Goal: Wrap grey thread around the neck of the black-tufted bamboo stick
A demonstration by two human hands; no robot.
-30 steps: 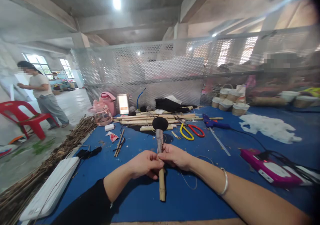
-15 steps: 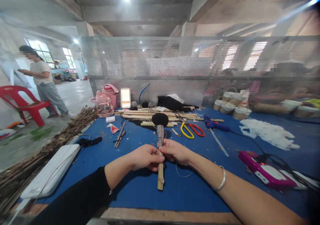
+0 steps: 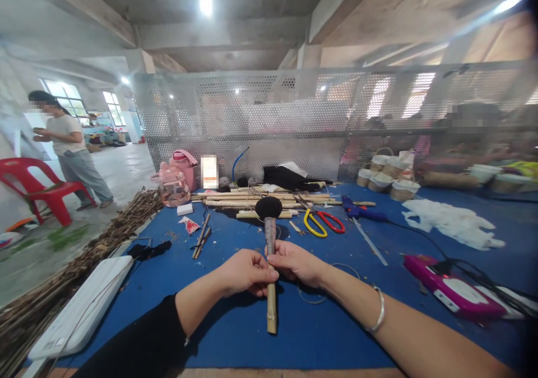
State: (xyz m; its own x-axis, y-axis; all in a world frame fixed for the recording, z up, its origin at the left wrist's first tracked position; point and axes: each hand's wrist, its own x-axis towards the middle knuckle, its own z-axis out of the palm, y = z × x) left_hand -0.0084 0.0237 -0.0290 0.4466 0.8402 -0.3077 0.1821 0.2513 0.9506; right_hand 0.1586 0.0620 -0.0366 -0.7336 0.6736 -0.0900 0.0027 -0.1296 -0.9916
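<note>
Over the table, the left hand is pinching the stick now, and the right hand is gripping it just farther up, its black head pointing to twelve o'clock! At three from the hands, a purple box is lying; at two, scissors are resting; way off at ten, a person is standing.

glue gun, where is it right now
In the head view, the blue glue gun lies on the table right of centre, beyond the right hand and just right of the scissors.
</note>
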